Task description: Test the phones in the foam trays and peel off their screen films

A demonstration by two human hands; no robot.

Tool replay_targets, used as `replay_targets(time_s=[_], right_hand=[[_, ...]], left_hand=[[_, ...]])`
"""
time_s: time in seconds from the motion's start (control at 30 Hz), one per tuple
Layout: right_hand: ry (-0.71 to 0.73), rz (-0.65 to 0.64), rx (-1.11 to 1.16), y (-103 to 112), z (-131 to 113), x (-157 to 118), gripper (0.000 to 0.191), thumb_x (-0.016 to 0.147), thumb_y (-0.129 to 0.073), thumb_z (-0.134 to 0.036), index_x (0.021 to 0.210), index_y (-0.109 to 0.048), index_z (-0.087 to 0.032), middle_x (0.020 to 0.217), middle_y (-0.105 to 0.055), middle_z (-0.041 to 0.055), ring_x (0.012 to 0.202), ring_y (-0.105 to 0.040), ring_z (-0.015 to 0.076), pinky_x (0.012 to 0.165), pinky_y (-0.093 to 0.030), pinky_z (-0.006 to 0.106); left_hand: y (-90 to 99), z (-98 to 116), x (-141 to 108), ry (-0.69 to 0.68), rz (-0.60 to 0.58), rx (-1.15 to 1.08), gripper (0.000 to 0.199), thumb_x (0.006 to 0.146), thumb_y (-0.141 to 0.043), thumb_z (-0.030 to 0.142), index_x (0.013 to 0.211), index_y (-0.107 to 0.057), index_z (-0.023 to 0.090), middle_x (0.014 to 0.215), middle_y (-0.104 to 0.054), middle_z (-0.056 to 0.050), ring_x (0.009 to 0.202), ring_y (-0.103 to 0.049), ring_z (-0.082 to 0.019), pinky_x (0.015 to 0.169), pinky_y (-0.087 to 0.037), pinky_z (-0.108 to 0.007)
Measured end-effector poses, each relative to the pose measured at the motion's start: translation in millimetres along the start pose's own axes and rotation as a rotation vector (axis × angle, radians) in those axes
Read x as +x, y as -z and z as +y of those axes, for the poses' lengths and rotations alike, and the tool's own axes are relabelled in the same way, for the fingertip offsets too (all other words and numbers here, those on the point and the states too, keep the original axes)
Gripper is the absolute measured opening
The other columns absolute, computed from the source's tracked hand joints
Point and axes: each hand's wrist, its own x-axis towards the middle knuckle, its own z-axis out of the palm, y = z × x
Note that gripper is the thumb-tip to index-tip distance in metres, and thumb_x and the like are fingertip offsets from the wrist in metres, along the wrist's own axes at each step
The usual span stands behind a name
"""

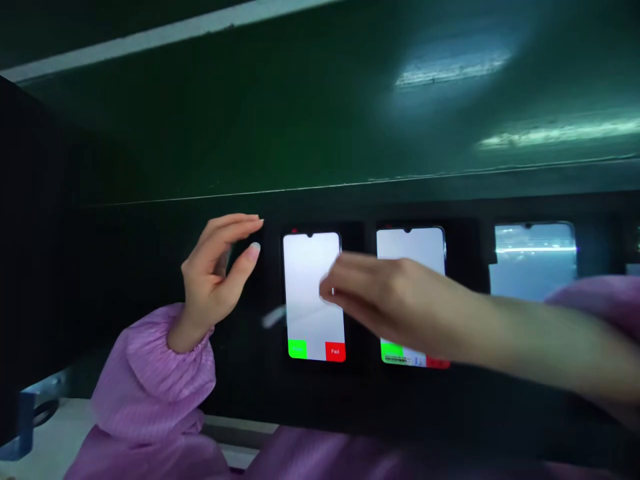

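Note:
A phone (311, 327) with a white screen lies upright in view, with a green box and a red "Fail" box at its lower edge. Over its right side is my right hand (367, 287), fingers pinched together and blurred; a thin pale film or strip (274, 317) seems to run from the fingers to the lower left, too smeared to name. My left hand (217, 267) hovers left of the phone, thumb and fingers apart, with nothing between them. Partly beneath my right wrist lies a second lit phone (410, 243) with a barcode label at its bottom.
Farther right, a third phone (535, 267) reflects light, partly covered by a purple sleeve. The phones lie on a dark surface. Behind them stretches a green surface (250, 133) with a pale strip along its far edge. A metal bracket (30, 413) stands at the lower left.

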Motion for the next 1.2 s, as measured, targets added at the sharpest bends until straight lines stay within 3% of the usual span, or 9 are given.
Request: replay_targets(time_s=[0.07,0.17,0.33,0.53,0.73,0.9,0.97,1.07,1.2], right_hand=[[-0.197,0.102,0.270,11,11,15,0.010,0.104,-0.057,-0.021,0.099,-0.066,-0.020,0.089,-0.069,0.0002,0.068,-0.060,0.0115,0.060,-0.046,0.026],[-0.340,0.247,0.483,28,19,29,0.010,0.101,-0.066,-0.029,0.094,-0.064,-0.022,0.089,-0.068,0.0004,0.076,-0.063,0.0138,0.063,-0.050,0.027],[-0.387,0.312,0.508,41,13,31,0.010,0.101,-0.068,-0.026,0.094,-0.063,-0.022,0.084,-0.062,0.0015,0.087,-0.060,0.0150,0.067,-0.049,0.027],[-0.403,0.338,0.516,35,8,24,0.012,0.102,-0.068,-0.025,0.092,-0.061,-0.022,0.082,-0.059,-0.0022,0.068,-0.051,0.0091,0.058,-0.040,0.027],[-0.398,0.337,0.522,34,6,20,0.012,0.101,-0.064,-0.013,0.092,-0.061,-0.021,0.075,-0.056,-0.0053,0.060,-0.049,0.0059,0.053,-0.038,0.025],[-0.331,0.331,0.433,29,2,19,0.007,0.102,-0.063,-0.014,0.097,-0.060,-0.018,0.084,-0.061,-0.0043,0.071,-0.055,0.0045,0.059,-0.043,0.020],[-0.250,0.309,0.350,26,-1,14,0.005,0.103,-0.063,-0.016,0.099,-0.061,-0.017,0.091,-0.064,-0.0043,0.072,-0.056,0.0042,0.061,-0.045,0.019],[-0.145,0.262,0.122,27,-9,-7,0.006,0.107,-0.061,-0.022,0.110,-0.063,-0.017,0.099,-0.069,-0.0054,0.063,-0.052,0.0021,0.059,-0.044,0.021],[-0.146,0.296,-0.253,38,-19,-59,0.015,0.111,-0.055,-0.021,0.124,-0.061,-0.020,0.111,-0.072,-0.0046,0.068,-0.058,0.0036,0.064,-0.048,0.023]], left_hand=[[-4.7,-10,-6,0.072,0.057,-0.115,0.023,0.099,-0.069,0.027,0.120,-0.076,0.033,0.122,-0.075,-0.002,0.108,-0.074,-0.020,0.096,-0.065,-0.038],[-7.7,-20,-9,0.137,0.088,-0.210,0.017,0.100,-0.067,0.035,0.114,-0.077,0.032,0.114,-0.076,-0.002,0.101,-0.075,-0.019,0.094,-0.065,-0.037],[-7.1,-22,-7,0.107,0.080,-0.184,0.017,0.099,-0.068,0.040,0.111,-0.076,0.030,0.111,-0.076,-0.002,0.098,-0.075,-0.018,0.092,-0.065,-0.037],[-8.2,-23,-6,0.099,0.053,-0.126,0.021,0.100,-0.066,0.046,0.111,-0.075,0.031,0.112,-0.076,-0.002,0.101,-0.075,-0.020,0.093,-0.065,-0.038],[-6.8,-25,-4,0.054,0.036,-0.174,0.022,0.101,-0.067,0.050,0.113,-0.076,0.033,0.111,-0.076,0.000,0.103,-0.075,-0.019,0.094,-0.065,-0.037],[-14.2,-12,-5,-0.153,0.007,-0.144,0.058,0.094,-0.064,0.073,0.129,-0.070,0.028,0.127,-0.069,-0.005,0.123,-0.067,-0.023,0.107,-0.059,-0.042],[-23.3,-2,-9,-0.178,0.033,-0.078,0.048,0.093,-0.072,0.064,0.123,-0.072,0.027,0.131,-0.067,-0.006,0.131,-0.063,-0.025,0.112,-0.055,-0.046],[-36.3,11,-17,-0.141,0.033,-0.045,0.013,0.096,-0.076,0.037,0.103,-0.074,0.026,0.124,-0.070,-0.004,0.124,-0.067,-0.023,0.108,-0.056,-0.046],[-42.5,14,-22,-0.111,0.065,-0.055,0.009,0.095,-0.076,0.033,0.099,-0.075,0.025,0.115,-0.074,-0.002,0.116,-0.071,-0.021,0.104,-0.056,-0.044]])
